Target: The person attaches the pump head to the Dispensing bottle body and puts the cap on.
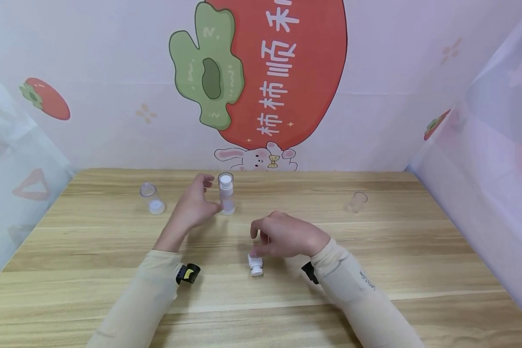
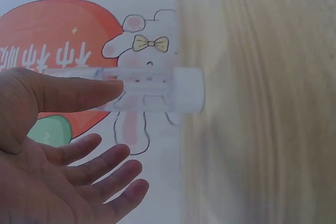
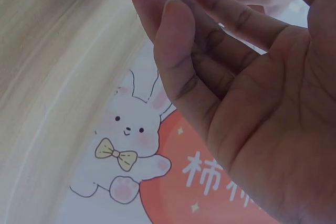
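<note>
In the head view, an upright clear bottle (image 1: 227,195) with white inside stands toward the back of the table. My left hand (image 1: 195,200) is beside it, fingers spread apart and thumb tip right at its lower side. The left wrist view shows the thumb overlapping the bottle (image 2: 152,90), which has a white end, while the other fingers reach out loosely. Nearer the front, a small white pump head (image 1: 255,266) is below my right hand (image 1: 284,235), whose thumb tip overlaps its top. The right wrist view shows the right fingers (image 3: 176,40) loosely bent, with nothing seen between them.
Another clear bottle (image 1: 150,193) with a white base (image 1: 156,207) is at the left of the wooden table (image 1: 91,270). A clear cap (image 1: 357,202) is at the right. A printed cloth (image 1: 374,121) rises behind the table and at both sides.
</note>
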`<state>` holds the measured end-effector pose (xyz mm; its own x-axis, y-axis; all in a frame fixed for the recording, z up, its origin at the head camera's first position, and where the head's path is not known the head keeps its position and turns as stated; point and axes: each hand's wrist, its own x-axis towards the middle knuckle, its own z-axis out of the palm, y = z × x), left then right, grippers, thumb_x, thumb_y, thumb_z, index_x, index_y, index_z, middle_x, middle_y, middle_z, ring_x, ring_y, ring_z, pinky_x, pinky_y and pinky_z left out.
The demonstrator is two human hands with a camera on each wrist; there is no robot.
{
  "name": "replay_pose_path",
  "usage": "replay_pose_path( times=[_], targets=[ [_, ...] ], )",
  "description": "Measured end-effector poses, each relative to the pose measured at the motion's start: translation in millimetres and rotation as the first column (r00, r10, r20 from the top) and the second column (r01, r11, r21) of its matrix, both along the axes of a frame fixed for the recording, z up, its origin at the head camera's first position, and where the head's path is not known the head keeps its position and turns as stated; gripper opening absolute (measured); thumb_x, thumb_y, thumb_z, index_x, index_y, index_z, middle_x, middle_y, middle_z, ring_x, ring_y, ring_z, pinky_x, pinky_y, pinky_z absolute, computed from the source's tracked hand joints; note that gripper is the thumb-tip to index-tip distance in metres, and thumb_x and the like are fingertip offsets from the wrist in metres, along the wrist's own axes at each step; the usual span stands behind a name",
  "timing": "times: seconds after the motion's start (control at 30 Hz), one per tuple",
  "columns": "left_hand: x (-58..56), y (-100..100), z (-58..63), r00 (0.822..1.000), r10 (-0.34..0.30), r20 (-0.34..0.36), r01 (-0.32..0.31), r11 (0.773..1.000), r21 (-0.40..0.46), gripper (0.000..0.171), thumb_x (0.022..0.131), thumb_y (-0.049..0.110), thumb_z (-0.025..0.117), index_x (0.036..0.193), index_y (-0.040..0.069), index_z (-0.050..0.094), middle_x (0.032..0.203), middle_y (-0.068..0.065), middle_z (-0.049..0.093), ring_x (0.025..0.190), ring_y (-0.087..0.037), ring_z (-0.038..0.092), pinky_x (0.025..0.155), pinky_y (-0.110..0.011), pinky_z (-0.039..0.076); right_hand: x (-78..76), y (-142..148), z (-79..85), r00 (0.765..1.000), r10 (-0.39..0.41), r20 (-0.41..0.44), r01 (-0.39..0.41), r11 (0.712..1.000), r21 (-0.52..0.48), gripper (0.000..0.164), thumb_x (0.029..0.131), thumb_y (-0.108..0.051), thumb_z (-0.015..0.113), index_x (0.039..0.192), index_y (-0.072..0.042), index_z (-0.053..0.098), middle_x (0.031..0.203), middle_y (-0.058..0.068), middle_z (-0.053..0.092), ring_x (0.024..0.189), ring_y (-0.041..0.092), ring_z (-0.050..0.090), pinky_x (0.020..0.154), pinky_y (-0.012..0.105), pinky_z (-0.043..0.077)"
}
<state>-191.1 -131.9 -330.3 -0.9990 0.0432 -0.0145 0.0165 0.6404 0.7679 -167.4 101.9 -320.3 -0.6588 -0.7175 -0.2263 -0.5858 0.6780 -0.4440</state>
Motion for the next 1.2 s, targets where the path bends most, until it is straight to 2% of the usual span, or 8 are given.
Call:
replay_pose_path(
  times=[0.23, 0.53, 0.73, 0.9, 1.0, 1.2],
  targets=[
    [5.2, -9.7, 12.5, 0.998, 0.03, -0.06, -0.036, 0.996, -0.087, 0.067, 0.086, 0.001, 0.07, 0.146, -0.006, 0.04, 0.146, -0.03, 0.045, 0.134, -0.049, 0.043, 0.11, -0.06, 0.035, 1.7, -3.7, -5.4, 1.0, 0.002, 0.004, -0.003, 1.0, 0.019, 0.03, 0.09, -0.032, 0.08, 0.107, -0.01, 0.071, 0.072, -0.006, 0.062, 0.068, 0.01, 0.057, 0.063, 0.027, 0.049],
    [6.8, -18.7, 18.7, 0.984, 0.103, -0.143, -0.12, 0.986, -0.118, 0.067, 0.084, 0.0, 0.071, 0.144, -0.005, 0.043, 0.142, -0.03, 0.048, 0.129, -0.048, 0.047, 0.103, -0.061, 0.041, 4.7, -7.8, -7.4, 1.0, 0.001, 0.018, -0.002, 0.999, 0.041, 0.029, 0.089, -0.035, 0.08, 0.103, -0.012, 0.071, 0.068, -0.006, 0.059, 0.063, 0.009, 0.054, 0.061, 0.026, 0.046],
    [8.0, -25.0, 20.1, 0.953, 0.163, -0.254, -0.2, 0.972, -0.128, 0.064, 0.083, 0.0, 0.069, 0.142, -0.007, 0.046, 0.135, -0.031, 0.051, 0.119, -0.048, 0.052, 0.094, -0.061, 0.046, 5.9, -9.5, -9.7, 1.0, 0.015, 0.01, -0.016, 0.998, 0.065, 0.027, 0.087, -0.037, 0.081, 0.095, -0.014, 0.068, 0.069, -0.006, 0.058, 0.063, 0.008, 0.053, 0.061, 0.025, 0.046],
    [7.7, -31.0, 20.0, 0.921, 0.203, -0.333, -0.26, 0.956, -0.136, 0.061, 0.082, 0.001, 0.07, 0.139, -0.007, 0.049, 0.132, -0.03, 0.053, 0.114, -0.047, 0.053, 0.092, -0.062, 0.041, 6.3, -10.1, -12.8, 1.0, 0.021, 0.017, -0.022, 0.997, 0.075, 0.028, 0.087, -0.038, 0.081, 0.09, -0.016, 0.066, 0.067, -0.006, 0.057, 0.059, 0.008, 0.051, 0.058, 0.025, 0.044],
    [7.4, -36.3, 21.5, 0.914, 0.219, -0.343, -0.279, 0.95, -0.138, 0.062, 0.082, 0.002, 0.07, 0.139, -0.007, 0.049, 0.132, -0.03, 0.054, 0.114, -0.048, 0.053, 0.092, -0.063, 0.041, 6.1, -10.9, -14.1, 1.0, 0.023, 0.017, -0.024, 0.997, 0.08, 0.027, 0.087, -0.039, 0.081, 0.088, -0.017, 0.065, 0.066, -0.007, 0.056, 0.058, 0.007, 0.05, 0.056, 0.024, 0.042],
    [6.8, -50.2, 24.2, 0.913, 0.261, -0.314, -0.324, 0.931, -0.167, 0.066, 0.082, 0.003, 0.073, 0.141, -0.008, 0.047, 0.13, -0.033, 0.052, 0.113, -0.051, 0.051, 0.093, -0.062, 0.042, 5.8, -12.0, -15.2, 0.999, 0.028, 0.015, -0.029, 0.996, 0.089, 0.027, 0.087, -0.038, 0.081, 0.086, -0.018, 0.064, 0.066, -0.008, 0.056, 0.059, 0.007, 0.05, 0.056, 0.024, 0.042]
  ],
)
